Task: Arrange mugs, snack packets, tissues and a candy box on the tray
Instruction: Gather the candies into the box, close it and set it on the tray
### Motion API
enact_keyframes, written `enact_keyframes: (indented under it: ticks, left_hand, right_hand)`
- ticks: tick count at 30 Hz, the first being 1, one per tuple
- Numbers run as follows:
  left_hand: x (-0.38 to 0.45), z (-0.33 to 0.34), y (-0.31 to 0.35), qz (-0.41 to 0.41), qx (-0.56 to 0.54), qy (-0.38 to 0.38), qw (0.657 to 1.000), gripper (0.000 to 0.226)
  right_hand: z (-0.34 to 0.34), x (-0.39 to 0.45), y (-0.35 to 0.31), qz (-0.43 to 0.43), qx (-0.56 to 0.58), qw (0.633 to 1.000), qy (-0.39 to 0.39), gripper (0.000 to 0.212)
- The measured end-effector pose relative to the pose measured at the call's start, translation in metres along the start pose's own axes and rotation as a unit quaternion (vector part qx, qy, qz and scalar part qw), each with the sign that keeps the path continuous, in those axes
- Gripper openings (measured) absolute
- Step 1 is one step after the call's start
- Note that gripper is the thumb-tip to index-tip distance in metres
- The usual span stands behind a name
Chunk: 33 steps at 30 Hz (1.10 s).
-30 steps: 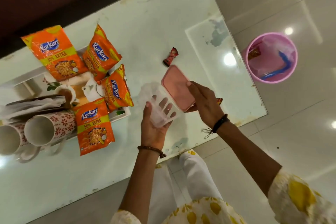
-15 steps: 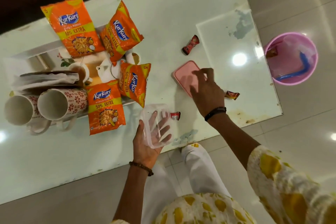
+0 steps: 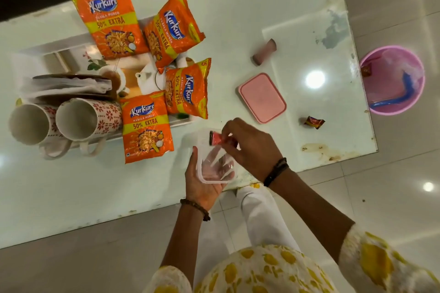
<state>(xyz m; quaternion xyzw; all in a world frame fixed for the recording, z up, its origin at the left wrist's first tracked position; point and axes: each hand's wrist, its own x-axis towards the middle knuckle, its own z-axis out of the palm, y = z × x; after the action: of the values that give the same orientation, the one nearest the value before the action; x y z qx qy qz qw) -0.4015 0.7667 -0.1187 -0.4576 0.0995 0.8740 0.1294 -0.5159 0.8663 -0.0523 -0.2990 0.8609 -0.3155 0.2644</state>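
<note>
- Far left, two mugs (image 3: pixel 64 121) lie on their sides at the tray (image 3: pixel 45 49) edge, mouths facing you, handles hanging over the rim. A knock to the tray could roll them onto the tabletop (image 3: pixel 71 185).
- Tissues (image 3: pixel 64 85) sit folded just behind the mugs, on the tray.
- Four snack packets (image 3: pixel 146 126) are spread over the tray's right half. The nearest one overhangs the front rim, so it could slide off if you brush it.
- Your left hand (image 3: pixel 202 185) cups the clear box (image 3: pixel 214 159) from below, closed around its base, just off the tray's right corner. Tip it and whatever is inside spills.
- Your right hand (image 3: pixel 250 143) pinches a red candy (image 3: pixel 216 138) at the box's mouth. Let go too soon and it may bounce off the rim.
- The pink lid (image 3: pixel 262 97) lies flat on the tabletop, well apart from the box. You'll need it back on before the box goes on the tray.
- Two more candies are loose: one (image 3: pixel 264 51) beyond the lid, blurred, and one (image 3: pixel 314 122) to its right. Both are easy to forget.
- A pink bin (image 3: pixel 392 78) stands on the floor past the tabletop edge.
</note>
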Motion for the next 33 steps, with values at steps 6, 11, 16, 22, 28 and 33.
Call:
enact_keyframes:
  ticks: [6,11,16,22,28,33]
  left_hand:
    - [0.016,0.021,0.003,-0.02,0.029,-0.028,0.999,0.059]
    - [0.031,0.032,0.006,-0.039,0.028,-0.055,0.997,0.065]
    - [0.042,0.043,0.008,-0.053,0.073,-0.057,0.994,0.064]
    - [0.045,0.055,0.01,-0.052,0.079,-0.057,0.994,0.065]
    - [0.057,0.068,0.006,-0.056,0.102,-0.066,0.991,0.058]
    - [0.063,0.071,0.002,-0.09,0.073,-0.11,0.987,0.079]
  right_hand:
    - [-0.018,0.016,0.005,0.001,-0.014,0.999,0.042,0.016]
    - [-0.043,0.086,0.055,0.102,-0.114,0.981,0.122,0.036]
    - [-0.054,0.122,0.095,0.141,-0.245,0.959,0.029,0.034]
    - [-0.075,0.088,0.044,0.097,-0.04,0.991,0.085,0.017]
    - [-0.064,0.019,0.012,0.069,-0.01,0.996,-0.052,0.019]
    - [-0.07,-0.003,0.053,0.179,0.027,0.974,0.133,0.014]
